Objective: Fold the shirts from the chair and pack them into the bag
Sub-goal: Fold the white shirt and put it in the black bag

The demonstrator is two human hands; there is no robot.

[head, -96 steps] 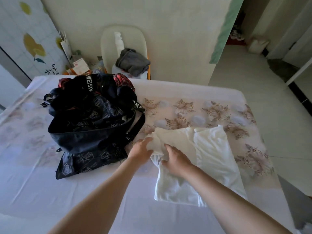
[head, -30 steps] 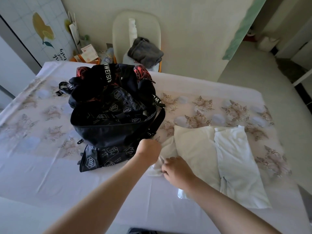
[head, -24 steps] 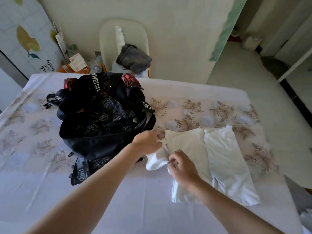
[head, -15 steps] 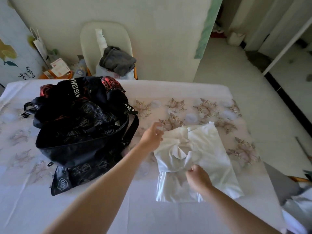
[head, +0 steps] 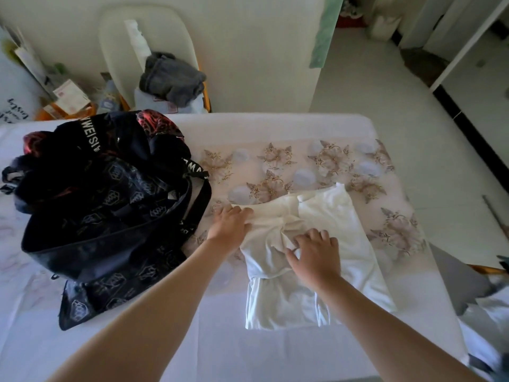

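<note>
A white shirt [head: 338,232] lies partly folded on the table [head: 220,340], right of centre. My left hand [head: 230,226] grips its upper left edge, fingers curled over the cloth. On the shirt's crumpled middle my right hand [head: 315,253] presses down with spread fingers. To the left stands a black patterned bag [head: 110,213], open at the top, with dark clothes inside. Behind the table, a cream chair [head: 154,48] holds a grey garment [head: 170,77] on top of a pale folded one.
The table has a floral cloth [head: 330,166] under the shirt. Papers and boxes [head: 68,97] clutter the floor left of the chair. Tiled floor [head: 399,106] opens to the right, past the table's edge. Grey and white fabric [head: 484,299] shows at the lower right.
The left sleeve side of the shirt has been folded inward over the middle. My right hand moved from the shirt's left edge onto its centre; my left hand shifted up along the edge.
</note>
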